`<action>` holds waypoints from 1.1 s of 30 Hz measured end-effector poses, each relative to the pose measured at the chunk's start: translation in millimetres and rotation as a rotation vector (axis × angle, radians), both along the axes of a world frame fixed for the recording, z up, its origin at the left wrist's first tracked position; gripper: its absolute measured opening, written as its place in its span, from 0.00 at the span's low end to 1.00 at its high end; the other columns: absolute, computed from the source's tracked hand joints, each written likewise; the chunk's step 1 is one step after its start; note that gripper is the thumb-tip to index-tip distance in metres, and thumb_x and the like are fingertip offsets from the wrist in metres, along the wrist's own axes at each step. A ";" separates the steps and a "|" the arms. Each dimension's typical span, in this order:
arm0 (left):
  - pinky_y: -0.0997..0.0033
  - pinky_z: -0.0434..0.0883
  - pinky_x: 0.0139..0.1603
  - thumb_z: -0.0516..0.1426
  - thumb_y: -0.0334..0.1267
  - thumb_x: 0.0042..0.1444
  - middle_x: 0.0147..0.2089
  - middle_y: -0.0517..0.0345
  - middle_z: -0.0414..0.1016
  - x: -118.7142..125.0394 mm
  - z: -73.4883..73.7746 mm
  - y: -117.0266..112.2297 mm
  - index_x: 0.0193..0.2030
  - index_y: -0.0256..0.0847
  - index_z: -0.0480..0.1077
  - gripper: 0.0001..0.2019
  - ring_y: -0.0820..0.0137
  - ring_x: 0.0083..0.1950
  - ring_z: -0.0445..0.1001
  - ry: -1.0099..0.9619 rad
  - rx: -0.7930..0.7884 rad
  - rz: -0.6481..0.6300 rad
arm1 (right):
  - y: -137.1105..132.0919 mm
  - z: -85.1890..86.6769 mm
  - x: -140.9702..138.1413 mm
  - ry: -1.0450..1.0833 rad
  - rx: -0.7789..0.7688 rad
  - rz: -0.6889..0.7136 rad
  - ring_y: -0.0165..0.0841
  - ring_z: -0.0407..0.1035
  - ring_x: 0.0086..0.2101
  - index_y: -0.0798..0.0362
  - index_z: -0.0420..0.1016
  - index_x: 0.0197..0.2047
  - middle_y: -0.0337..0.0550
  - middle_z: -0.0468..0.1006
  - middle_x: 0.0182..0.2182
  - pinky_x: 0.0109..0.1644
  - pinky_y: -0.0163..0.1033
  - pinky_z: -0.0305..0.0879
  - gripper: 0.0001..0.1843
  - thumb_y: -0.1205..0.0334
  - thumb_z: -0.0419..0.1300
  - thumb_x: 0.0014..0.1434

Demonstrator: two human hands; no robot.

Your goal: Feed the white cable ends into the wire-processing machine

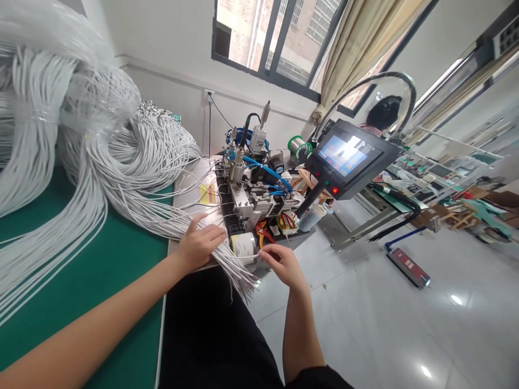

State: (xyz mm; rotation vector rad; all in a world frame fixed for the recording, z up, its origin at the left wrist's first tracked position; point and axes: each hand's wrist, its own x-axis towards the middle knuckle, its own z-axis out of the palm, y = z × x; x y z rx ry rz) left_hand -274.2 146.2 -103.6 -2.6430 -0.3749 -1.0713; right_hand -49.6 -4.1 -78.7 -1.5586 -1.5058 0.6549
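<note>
A thick bundle of thin grey-white cables [233,265] runs over the machine's metal plate, its loose ends hanging past the front edge. My left hand [200,244] lies on top of this bundle with the fingers stretched out and the thumb apart. My right hand [281,262] pinches one single cable [251,256] near its end, between thumb and fingertips. Just behind the cable ends stands a white labelled tin [243,246]. Red-handled pliers [264,232] rest beside it, close to my right fingertips.
The bench machine [251,189] with metal cylinders and blue hoses stands beyond my hands. Its screen panel [346,156] and a wire spool [299,146] are to the right. Large cable coils [141,146] cover the green table [125,324]. A person [384,113] is partly hidden behind the panel.
</note>
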 end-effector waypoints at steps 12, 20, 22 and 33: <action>0.61 0.57 0.47 0.51 0.30 0.60 0.27 0.64 0.73 -8.6 7.9 -11.0 0.54 0.47 0.69 0.16 0.73 0.30 0.70 -0.071 0.153 -0.008 | 72.9 0.5 2.0 0.206 0.085 0.084 0.29 0.58 0.26 0.53 0.69 0.31 0.37 0.66 0.25 0.30 0.34 0.55 0.16 0.48 0.57 0.59; 0.58 0.56 0.55 0.56 0.33 0.61 0.31 0.65 0.78 -7.8 10.5 -15.4 0.52 0.45 0.69 0.13 0.74 0.31 0.73 -0.172 0.093 0.068 | 84.3 -14.1 2.1 0.298 0.216 -0.123 0.29 0.59 0.26 0.53 0.70 0.30 0.37 0.66 0.24 0.30 0.33 0.56 0.16 0.48 0.60 0.57; 0.58 0.56 0.54 0.55 0.33 0.62 0.32 0.65 0.78 -6.5 11.2 -15.0 0.49 0.43 0.70 0.09 0.74 0.32 0.73 -0.193 0.084 0.081 | 84.1 -15.7 5.7 0.309 0.194 -0.119 0.28 0.59 0.26 0.53 0.70 0.30 0.37 0.66 0.24 0.29 0.33 0.55 0.16 0.48 0.60 0.56; 0.61 0.54 0.50 0.50 0.29 0.63 0.34 0.61 0.77 -4.3 7.0 -10.7 0.40 0.40 0.70 0.08 0.72 0.36 0.73 -0.162 0.081 0.043 | 75.9 -5.8 15.2 0.428 -0.066 0.073 0.24 0.51 0.21 0.54 0.68 0.32 0.34 0.63 0.23 0.23 0.32 0.43 0.18 0.46 0.62 0.55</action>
